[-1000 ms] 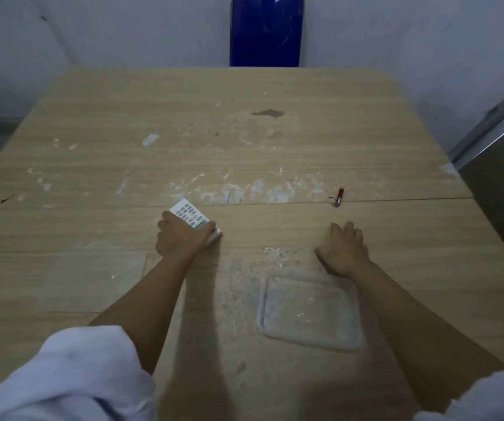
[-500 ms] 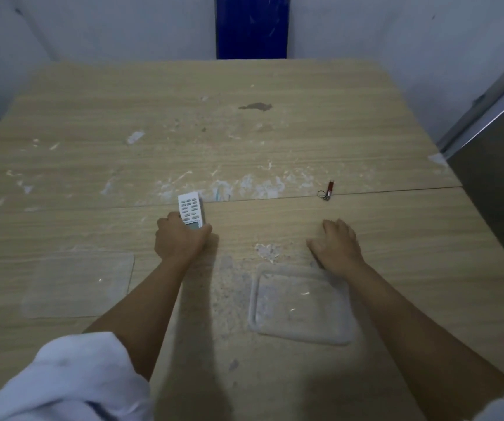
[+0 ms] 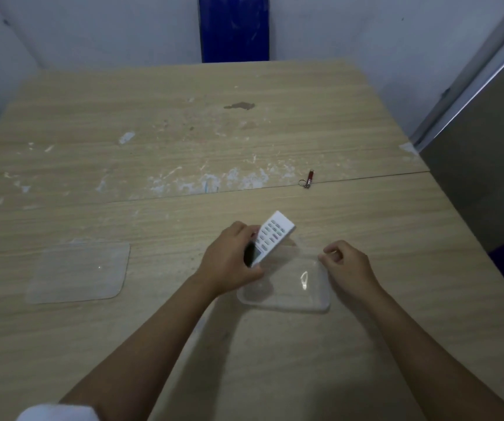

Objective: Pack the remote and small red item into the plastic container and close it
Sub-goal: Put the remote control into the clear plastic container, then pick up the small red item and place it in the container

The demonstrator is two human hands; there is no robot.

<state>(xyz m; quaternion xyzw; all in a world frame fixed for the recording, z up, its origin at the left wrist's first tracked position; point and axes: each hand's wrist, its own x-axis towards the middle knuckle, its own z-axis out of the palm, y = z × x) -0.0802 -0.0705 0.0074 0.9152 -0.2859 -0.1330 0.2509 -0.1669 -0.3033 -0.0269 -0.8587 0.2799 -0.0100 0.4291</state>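
Two hands work over the clear plastic container [image 3: 287,287] on the worktop [image 3: 275,132]: the left hand [image 3: 232,262] grips the white remote [image 3: 270,238], tilted above the container's far-left corner, while the right hand [image 3: 346,264], loosely curled and holding nothing, rests at the container's right rim. To seat the remote well, lower it flat along the container's length and steady the rim. The small red item [image 3: 309,178] lies well beyond on the worktop, and the lid [image 3: 77,271] sits far left. The remote's lower end is hidden by fingers; whether the right fingertips actually pinch the transparent rim is hard to tell.
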